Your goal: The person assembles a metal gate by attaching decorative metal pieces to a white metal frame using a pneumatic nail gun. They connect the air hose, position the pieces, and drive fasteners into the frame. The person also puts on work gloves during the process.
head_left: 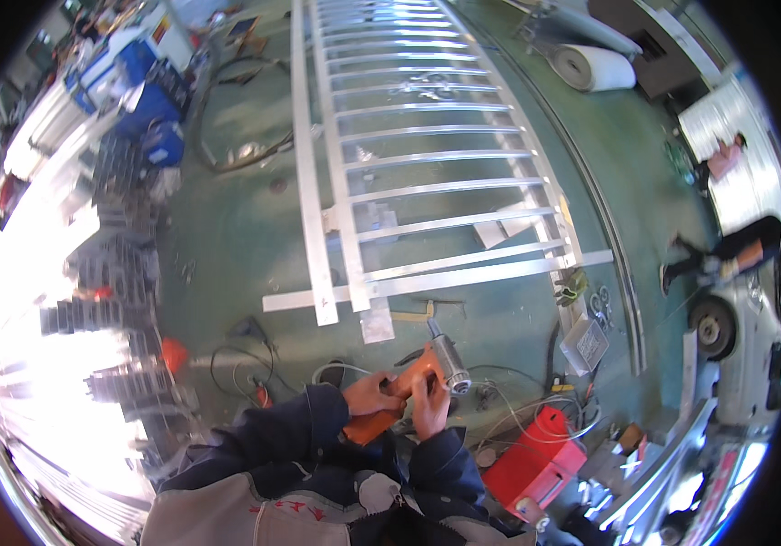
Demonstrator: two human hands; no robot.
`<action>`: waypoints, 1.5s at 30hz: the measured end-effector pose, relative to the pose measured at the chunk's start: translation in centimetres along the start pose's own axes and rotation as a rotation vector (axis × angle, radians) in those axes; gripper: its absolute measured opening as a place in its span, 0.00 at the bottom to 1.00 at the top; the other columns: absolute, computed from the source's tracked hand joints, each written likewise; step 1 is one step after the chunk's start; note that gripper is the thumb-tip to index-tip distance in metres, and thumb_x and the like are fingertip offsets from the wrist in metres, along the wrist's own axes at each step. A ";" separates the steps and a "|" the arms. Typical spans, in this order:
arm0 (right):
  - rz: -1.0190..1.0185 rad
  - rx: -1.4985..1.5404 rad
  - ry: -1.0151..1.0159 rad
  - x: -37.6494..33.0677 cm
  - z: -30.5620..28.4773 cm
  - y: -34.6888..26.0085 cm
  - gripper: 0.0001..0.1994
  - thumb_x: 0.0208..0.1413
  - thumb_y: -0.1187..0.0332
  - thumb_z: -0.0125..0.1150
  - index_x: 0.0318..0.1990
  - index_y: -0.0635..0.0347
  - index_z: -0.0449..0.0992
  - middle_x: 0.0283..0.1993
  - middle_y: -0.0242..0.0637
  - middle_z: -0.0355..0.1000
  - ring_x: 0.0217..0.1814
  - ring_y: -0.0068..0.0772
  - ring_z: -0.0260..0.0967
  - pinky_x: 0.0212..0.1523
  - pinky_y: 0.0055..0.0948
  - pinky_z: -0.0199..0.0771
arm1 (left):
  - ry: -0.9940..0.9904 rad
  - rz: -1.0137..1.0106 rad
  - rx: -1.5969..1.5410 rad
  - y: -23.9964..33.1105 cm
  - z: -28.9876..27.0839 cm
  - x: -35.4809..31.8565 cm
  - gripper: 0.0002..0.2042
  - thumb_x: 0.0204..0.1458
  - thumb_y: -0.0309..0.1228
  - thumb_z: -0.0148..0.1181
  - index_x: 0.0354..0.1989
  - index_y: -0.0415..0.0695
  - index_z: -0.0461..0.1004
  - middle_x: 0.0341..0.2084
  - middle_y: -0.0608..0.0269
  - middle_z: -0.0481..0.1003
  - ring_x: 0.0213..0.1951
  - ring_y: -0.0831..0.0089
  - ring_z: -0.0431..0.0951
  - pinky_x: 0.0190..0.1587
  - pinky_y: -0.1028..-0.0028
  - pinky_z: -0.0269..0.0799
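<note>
While the left hand [370, 393] wraps the orange power drill with its silver chuck [413, 378], the right hand [429, 408] grips its body, near the long silver metal railing frame [427, 191].

Bare shiny aluminium on the gate frame [427, 164]; glossy orange plastic and bright metal nose on the power drill [418, 378]; matt green painted floor [236, 237]; glossy red plastic toolbox [536, 460]; dark cloth sleeves.

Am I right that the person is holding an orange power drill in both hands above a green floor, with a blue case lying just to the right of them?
Not quite: the case just to their right is red, not blue, as the head view shows. The rest holds: the left hand and right hand both grip the orange power drill above the green floor.
</note>
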State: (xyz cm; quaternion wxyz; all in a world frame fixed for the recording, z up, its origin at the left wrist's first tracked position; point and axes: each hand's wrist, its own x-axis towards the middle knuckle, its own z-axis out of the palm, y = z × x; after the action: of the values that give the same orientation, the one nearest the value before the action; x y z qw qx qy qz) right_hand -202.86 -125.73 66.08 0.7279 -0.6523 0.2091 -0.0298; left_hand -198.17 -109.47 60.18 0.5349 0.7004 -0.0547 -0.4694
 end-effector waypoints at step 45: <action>-0.195 -1.094 -0.491 13.6 53.7 -15.2 0.29 0.43 0.45 0.74 0.41 0.62 0.76 0.26 0.52 0.74 0.31 0.58 0.75 0.31 0.51 0.71 | 0.287 0.249 -0.685 4.9 -58.6 -19.8 0.26 0.67 0.49 0.50 0.65 0.44 0.64 0.59 0.56 0.71 0.61 0.61 0.72 0.62 0.58 0.67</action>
State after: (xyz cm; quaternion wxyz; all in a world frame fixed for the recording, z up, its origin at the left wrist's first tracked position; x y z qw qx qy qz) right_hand -168.52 -81.90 80.40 0.3080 -0.9358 -0.0406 0.1669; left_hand -165.13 -59.19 75.19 0.7929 0.5277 0.0960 -0.2891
